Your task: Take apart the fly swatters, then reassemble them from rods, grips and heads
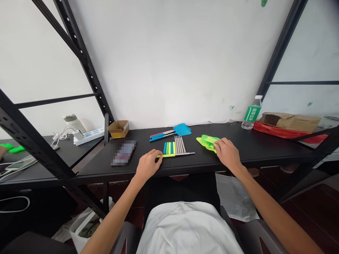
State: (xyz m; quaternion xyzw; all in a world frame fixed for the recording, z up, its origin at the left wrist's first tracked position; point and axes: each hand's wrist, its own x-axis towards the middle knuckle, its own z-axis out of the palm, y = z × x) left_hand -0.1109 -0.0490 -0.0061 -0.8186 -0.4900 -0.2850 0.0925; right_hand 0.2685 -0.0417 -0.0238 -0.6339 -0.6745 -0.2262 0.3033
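Observation:
My left hand (148, 163) pinches the end of a yellow-green handle (168, 155) whose metal rod (185, 153) points right, near the table's front edge. Just behind it lies a row of several blue, green and yellow handles (169, 147) with silver rods (180, 144). On the right, my right hand (227, 152) has its fingers closed on the edge of a green fly swatter head (210, 140), among yellow-green heads lying together on the table. Blue fly swatters (182, 129) with rods and handles attached rest farther back.
A pixelated phone (124, 153) and a small open cardboard box (118, 129) are on the left of the black table (251, 148). At the back right stands a water bottle (252, 112), beside a brown package on red plastic (288, 123). Black metal posts flank the table.

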